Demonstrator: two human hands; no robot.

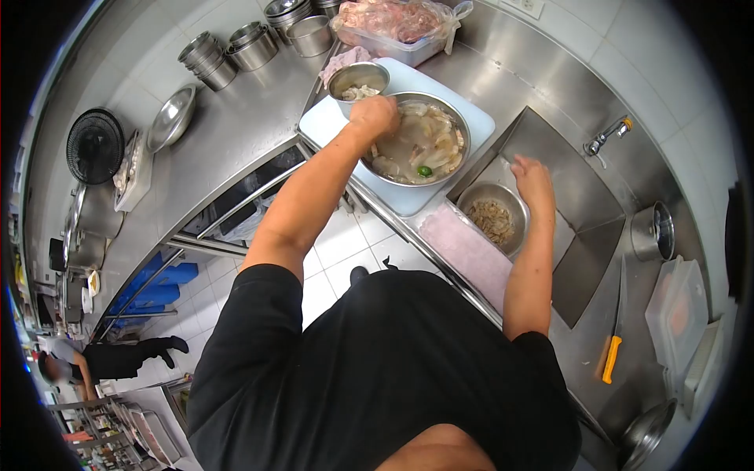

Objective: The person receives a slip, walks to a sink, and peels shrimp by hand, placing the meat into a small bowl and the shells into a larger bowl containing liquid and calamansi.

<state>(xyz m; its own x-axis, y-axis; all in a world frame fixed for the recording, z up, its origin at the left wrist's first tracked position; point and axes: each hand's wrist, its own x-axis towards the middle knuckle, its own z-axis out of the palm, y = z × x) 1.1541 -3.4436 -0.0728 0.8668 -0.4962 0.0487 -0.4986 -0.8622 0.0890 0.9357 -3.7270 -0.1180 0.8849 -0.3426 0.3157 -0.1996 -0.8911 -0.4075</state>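
Note:
A large metal bowl (424,177) of cloudy liquid holds pale, translucent pieces, which look like shrimp or squid, and one small green item (425,170). My left hand (375,116) is at its left rim, beside a smaller metal pot (360,78) with whitish pieces in it. The fingers of that hand are curled downward, and what they hold is hidden. Both containers stand on a white cutting board (471,118). My right hand (533,182) hovers over the sink by another metal bowl (514,206) of brownish-grey shells or scraps, fingers loosely apart with nothing visible in them.
The sink (585,228) has a tap (609,137) behind it. A pink cloth (471,247) lies along the front edge. To the right is a yellow-handled knife (613,359). A tub of raw meat (400,23) stands at the back. Another person (110,365) is far left.

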